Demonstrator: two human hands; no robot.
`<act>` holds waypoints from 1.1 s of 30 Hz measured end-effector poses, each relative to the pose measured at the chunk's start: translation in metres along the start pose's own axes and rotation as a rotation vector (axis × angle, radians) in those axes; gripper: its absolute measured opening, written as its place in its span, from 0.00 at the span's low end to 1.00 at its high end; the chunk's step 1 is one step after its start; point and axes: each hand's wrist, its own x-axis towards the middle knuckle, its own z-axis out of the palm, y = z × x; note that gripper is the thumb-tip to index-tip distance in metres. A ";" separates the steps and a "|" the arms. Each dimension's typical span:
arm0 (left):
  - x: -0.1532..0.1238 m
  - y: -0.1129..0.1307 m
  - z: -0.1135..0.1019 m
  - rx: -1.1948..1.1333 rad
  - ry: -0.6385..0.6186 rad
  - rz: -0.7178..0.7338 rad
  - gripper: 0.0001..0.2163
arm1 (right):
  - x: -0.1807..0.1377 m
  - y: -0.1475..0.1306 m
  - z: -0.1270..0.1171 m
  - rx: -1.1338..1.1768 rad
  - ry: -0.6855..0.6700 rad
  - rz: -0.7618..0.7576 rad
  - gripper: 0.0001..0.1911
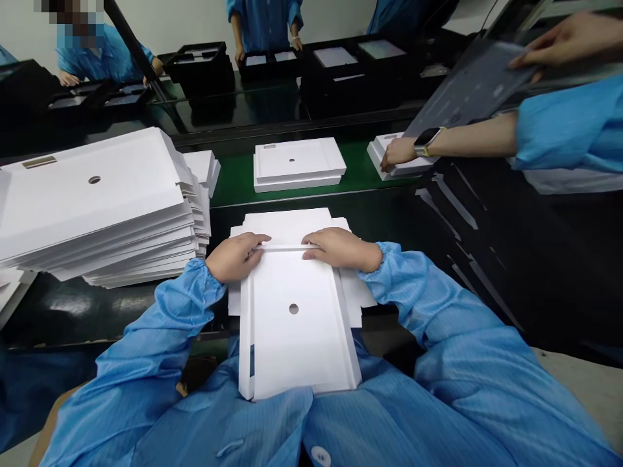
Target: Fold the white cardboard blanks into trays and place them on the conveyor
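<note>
A flat white cardboard box blank with a small round hole lies in front of me, its near end over my lap and its side flaps raised. My left hand and my right hand both press on the fold at its far end, fingers curled over the far flap. Both sleeves are blue.
A tall stack of white blanks stands at the left. A folded white box rests on the green belt. At the right a co-worker's hand with a watch touches another white box. Other people handle black trays across the belt.
</note>
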 end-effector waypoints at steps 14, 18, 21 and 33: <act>-0.001 0.012 -0.005 -0.139 -0.064 -0.232 0.16 | -0.019 -0.026 -0.009 -0.359 0.185 -0.057 0.23; -0.001 0.017 -0.008 -0.098 -0.061 -0.183 0.16 | -0.022 -0.030 -0.012 -0.363 0.234 -0.054 0.23; -0.003 0.017 -0.006 -0.090 -0.037 -0.206 0.19 | -0.023 -0.031 -0.010 -0.352 0.278 -0.063 0.22; -0.001 0.012 -0.009 -0.385 -0.025 -0.332 0.19 | -0.036 -0.025 -0.012 -0.310 0.244 0.010 0.23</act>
